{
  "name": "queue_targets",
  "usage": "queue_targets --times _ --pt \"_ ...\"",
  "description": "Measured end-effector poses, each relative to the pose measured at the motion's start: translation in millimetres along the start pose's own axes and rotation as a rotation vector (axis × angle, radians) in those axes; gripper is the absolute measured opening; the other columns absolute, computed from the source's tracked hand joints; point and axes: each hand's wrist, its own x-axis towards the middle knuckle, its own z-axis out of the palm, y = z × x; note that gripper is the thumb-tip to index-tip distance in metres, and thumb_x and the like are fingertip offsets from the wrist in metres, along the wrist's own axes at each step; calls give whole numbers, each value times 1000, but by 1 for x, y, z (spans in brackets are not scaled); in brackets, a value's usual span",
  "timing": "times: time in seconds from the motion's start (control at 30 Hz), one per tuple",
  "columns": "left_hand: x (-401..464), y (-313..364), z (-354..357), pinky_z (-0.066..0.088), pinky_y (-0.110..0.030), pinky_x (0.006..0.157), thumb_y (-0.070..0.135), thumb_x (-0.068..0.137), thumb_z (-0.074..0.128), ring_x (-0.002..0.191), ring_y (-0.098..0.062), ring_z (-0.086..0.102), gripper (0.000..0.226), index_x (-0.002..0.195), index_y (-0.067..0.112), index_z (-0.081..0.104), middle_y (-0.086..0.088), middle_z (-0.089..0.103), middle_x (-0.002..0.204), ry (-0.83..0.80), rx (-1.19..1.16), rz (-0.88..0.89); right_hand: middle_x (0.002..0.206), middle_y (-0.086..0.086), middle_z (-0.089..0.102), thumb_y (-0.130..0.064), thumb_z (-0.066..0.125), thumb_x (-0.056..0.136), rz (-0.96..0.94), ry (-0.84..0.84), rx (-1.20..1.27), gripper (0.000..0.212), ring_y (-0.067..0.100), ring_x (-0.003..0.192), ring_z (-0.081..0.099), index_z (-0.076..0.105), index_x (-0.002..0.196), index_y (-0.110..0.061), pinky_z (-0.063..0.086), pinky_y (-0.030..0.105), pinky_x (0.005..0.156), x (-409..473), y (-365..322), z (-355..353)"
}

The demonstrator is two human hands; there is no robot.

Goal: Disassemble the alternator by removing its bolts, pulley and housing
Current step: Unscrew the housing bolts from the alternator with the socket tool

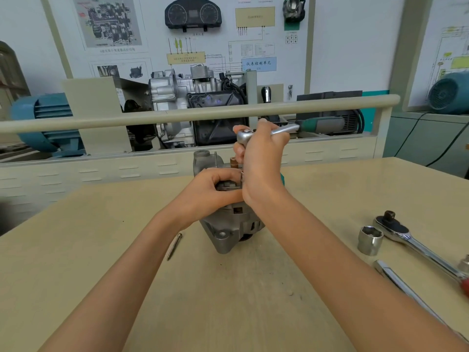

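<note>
Right hand (261, 158) is wrapped around the head end of a small ratchet wrench (272, 130), thumb side near the ratchet head, green handle sticking out to the right; an extension or socket drops from it toward the top of the alternator, mostly hidden by the hand. Left hand (215, 189) grips the upper part of the alternator (228, 229), fingers curled over its top edge, steadying it.

The alternator stands upright at the middle of the beige workbench (127, 288), its mounting lug with a threaded hole facing the camera. A stud sticks up at its far side, next to a copper-coloured terminal.

Step, by my read: bolt removal, loosening a fastener on the top face. Housing looks unsplit. Pulley can't be seen from here.

One long through-bolt (174, 246) lies on the bench just left of the alternator, so at least one seems already out.

To the right: a loose large socket (370, 240), a bigger ratchet (411, 240) with red grip beside it, and another chrome bar tool (396, 275) nearer.

Next move needs the socket seated square on the fastener and the left hand bracing against the turning force so the body doesn't tip.
</note>
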Motion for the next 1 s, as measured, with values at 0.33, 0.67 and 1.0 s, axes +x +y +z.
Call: queue_targets --times 0.33,0.67,1.0 --pt "2 0 0 51 -10 78 16 82 72 96 7 64 13 84 28 76 28 69 101 32 -37 -99 64 2 56 -10 29 98 5 4 143 10 6 35 36 32 92 -17 29 18 38 12 -16 -3" --pt "7 -1 3 47 -6 82 20 78 77 101 13 56 5 79 25 75 19 65 109 113 78 -115 66 5 52 -9 25 98 55 113 156 16 7 34 32 36 110 -9 23 18 37 31 -15 -17" --pt "10 -1 10 46 -6 72 26 73 81 87 10 60 18 70 16 66 12 66 90 264 116 -127 65 6 52 -5 24 95 82 118 160 21 8 33 31 37 111 -8 22 17 37 38 -16 -24"
